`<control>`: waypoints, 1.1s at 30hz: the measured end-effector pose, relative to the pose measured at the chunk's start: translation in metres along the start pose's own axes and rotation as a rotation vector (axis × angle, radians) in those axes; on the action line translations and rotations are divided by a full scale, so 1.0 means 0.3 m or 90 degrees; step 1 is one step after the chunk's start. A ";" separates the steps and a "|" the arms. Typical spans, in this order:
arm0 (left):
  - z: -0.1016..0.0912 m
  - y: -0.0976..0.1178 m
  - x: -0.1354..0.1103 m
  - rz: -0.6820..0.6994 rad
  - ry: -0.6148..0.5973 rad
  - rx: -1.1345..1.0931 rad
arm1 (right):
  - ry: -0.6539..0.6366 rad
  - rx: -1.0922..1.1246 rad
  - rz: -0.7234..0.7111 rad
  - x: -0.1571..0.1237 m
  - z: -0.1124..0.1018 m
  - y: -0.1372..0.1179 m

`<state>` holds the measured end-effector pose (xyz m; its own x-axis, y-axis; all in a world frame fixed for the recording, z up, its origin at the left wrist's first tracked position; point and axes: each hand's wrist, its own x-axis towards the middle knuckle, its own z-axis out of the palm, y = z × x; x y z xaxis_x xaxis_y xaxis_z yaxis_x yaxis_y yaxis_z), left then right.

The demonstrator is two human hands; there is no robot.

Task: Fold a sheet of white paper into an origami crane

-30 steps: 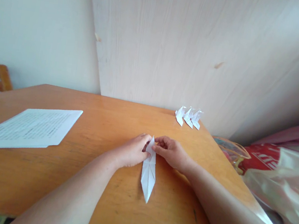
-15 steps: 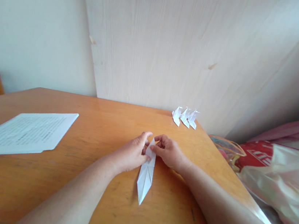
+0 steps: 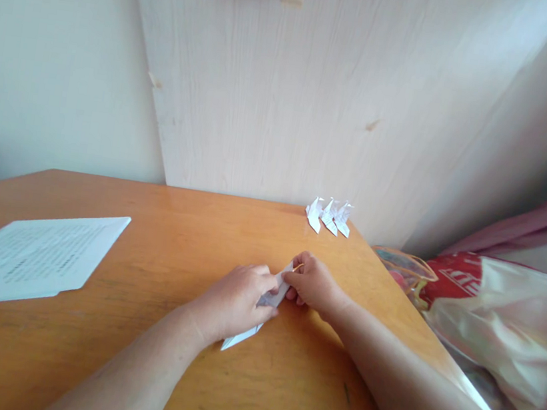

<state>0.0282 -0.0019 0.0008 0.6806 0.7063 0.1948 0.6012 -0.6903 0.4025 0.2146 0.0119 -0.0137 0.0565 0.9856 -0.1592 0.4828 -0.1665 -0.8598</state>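
A narrow strip of folded white paper (image 3: 276, 294) lies slanted at the middle of the table, its lower point toward the near left. My left hand (image 3: 242, 300) grips its middle, thumb on the near side and fingers across it, hiding much of the paper. My right hand (image 3: 314, 283) pinches the upper tip between thumb and forefinger, the other fingers curled. Beyond my hands, three folded white paper figures (image 3: 330, 216) stand in a row near the table's back right corner.
At the left of the wooden table (image 3: 142, 362) lies a stack of printed sheets (image 3: 30, 253). A pale wooden board (image 3: 267, 97) rises behind the back edge. Past the right edge are plastic bags (image 3: 505, 316) in red and white.
The folded paper has turned, its near point swinging to the left. My left hand has closed over its middle, and my right hand still pinches the far tip. The camera view has shifted slightly.
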 end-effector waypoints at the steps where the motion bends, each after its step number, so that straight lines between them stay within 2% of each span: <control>1: 0.004 -0.002 -0.001 0.001 -0.007 0.010 | -0.006 -0.001 -0.001 0.001 -0.005 -0.001; 9: -0.006 -0.005 -0.002 0.009 -0.039 0.056 | 0.035 -0.019 -0.076 0.039 -0.054 0.025; 18: -0.018 0.014 -0.004 -0.010 -0.041 0.086 | 0.057 -0.169 -0.194 0.076 -0.075 0.062; 29: -0.012 -0.009 -0.014 0.042 -0.038 0.111 | 0.052 -0.296 -0.158 0.103 -0.093 0.102; 33: -0.014 -0.004 -0.016 0.036 -0.047 0.115 | 0.044 -0.314 -0.155 0.102 -0.097 0.100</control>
<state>0.0223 -0.0038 0.0030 0.7398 0.6571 0.1443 0.6223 -0.7499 0.2244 0.2561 0.0380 -0.0303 -0.0585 0.9964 0.0619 0.8402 0.0826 -0.5359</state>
